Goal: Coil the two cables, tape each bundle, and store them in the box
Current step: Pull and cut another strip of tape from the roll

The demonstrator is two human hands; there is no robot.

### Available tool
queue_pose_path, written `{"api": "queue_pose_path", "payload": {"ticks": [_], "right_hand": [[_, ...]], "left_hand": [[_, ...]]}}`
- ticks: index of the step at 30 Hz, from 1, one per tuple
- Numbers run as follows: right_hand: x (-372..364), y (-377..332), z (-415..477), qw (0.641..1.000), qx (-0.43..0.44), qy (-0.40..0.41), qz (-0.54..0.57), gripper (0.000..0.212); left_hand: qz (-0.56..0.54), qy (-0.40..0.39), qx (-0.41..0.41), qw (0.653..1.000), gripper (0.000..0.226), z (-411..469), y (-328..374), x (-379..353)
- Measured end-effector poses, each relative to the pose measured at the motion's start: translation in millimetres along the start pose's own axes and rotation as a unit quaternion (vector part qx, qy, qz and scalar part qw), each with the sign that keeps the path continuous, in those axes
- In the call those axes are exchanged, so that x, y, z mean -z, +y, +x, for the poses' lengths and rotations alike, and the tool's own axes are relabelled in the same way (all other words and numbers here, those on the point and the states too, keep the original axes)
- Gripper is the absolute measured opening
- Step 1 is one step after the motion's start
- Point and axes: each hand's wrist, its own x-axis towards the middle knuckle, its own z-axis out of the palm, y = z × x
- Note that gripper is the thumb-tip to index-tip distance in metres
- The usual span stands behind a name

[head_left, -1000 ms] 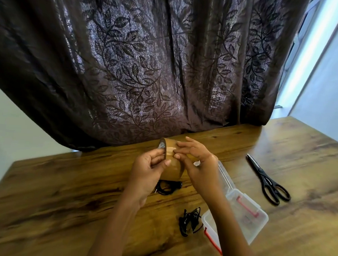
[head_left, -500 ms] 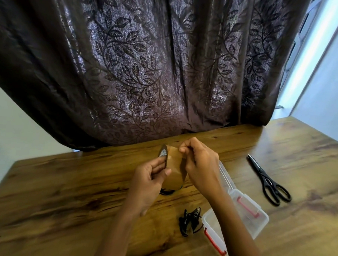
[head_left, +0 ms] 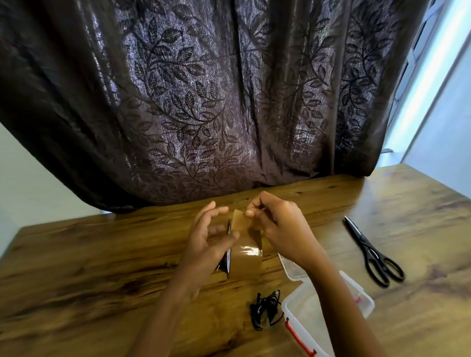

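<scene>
Behind wooden table (head_left: pixel 82 273), dark leaf-patterned curtain (head_left: pixel 195 92); window, probably, at right.

- The tape roll (head_left: pixel 244 258) between your hands is brown and shiny.
- The cable bundle (head_left: pixel 265 310) below your right hand (head_left: pixel 280 231) is black.
- The box (head_left: pixel 328 310) under your right wrist is clear, with red clips.
- The scissors (head_left: pixel 374 256) right of that hand are black.
- The table (head_left: pixel 82 273) is brown wood grain.
- The curtain (head_left: pixel 193 91) beyond your hands is dark brown with a leaf pattern.
</scene>
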Motion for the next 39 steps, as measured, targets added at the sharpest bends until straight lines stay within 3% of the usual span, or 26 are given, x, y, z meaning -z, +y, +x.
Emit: {"api": "queue_pose_path", "payload": {"ticks": [3, 8, 12, 16, 21, 23, 26, 29, 32, 35, 39], "right_hand": [[0.2, -3.6, 0.4, 0.999, 0.008, -0.036, -0.002, 0.007], [4.5, -6.0, -3.2, 1.0, -0.002, -0.021, -0.006, 0.006], [6.7, -4.5, -7.2, 1.0, -0.008, -0.018, 0.001, 0.005], [7.5, -2.0, -9.1, 1.0, -0.015, -0.015, -0.003, 0.005], [8.1, 0.4, -10.2, 0.999, -0.026, -0.003, 0.03, 0.005], [8.0, 0.7, -10.5, 0.997, -0.039, -0.006, 0.068, 0.012], [13.2, -1.1, -11.6, 0.974, -0.081, -0.005, 0.21, 0.027], [23.0, 10.2, -15.2, 0.963, -0.111, 0.06, 0.238, 0.024], [33.5, 52.0, -21.2, 0.954, -0.196, 0.13, 0.184, 0.022], [45.6, 113.5, -32.8, 0.933, -0.304, 0.187, 0.037, 0.028], [61.5, 185.4, -67.5, 0.879, -0.43, 0.152, -0.142, 0.025]], "left_hand": [[0.015, -0.02, -0.016, 1.0, 0.026, 5.1, 10.1, -2.7], [-0.058, 0.004, 0.026, 0.998, 0.007, 6.1, 7.9, -7.9], [-0.136, -0.002, 0.058, 0.989, 0.008, 2.1, 12.1, -12.8], [-0.153, -0.028, 0.055, 0.986, 0.036, 4.6, 17.8, -15.1], [-0.175, -0.004, 0.07, 0.982, 0.013, 12.4, 11.5, -17.0], [-0.162, 0.003, 0.061, 0.985, 0.009, 12.1, 10.7, -18.2], [-0.138, 0.02, 0.056, 0.989, 0.011, 9.3, 9.5, -17.5], [-0.116, 0.043, 0.054, 0.991, 0.015, 8.5, 6.9, -15.1], [-0.128, 0.052, 0.052, 0.989, 0.013, 10.2, 6.3, -14.0], [-0.139, 0.059, 0.049, 0.987, 0.006, 14.6, 5.1, -11.5], [-0.155, 0.069, 0.039, 0.985, 0.008, 20.6, 1.3, -9.8]]}}
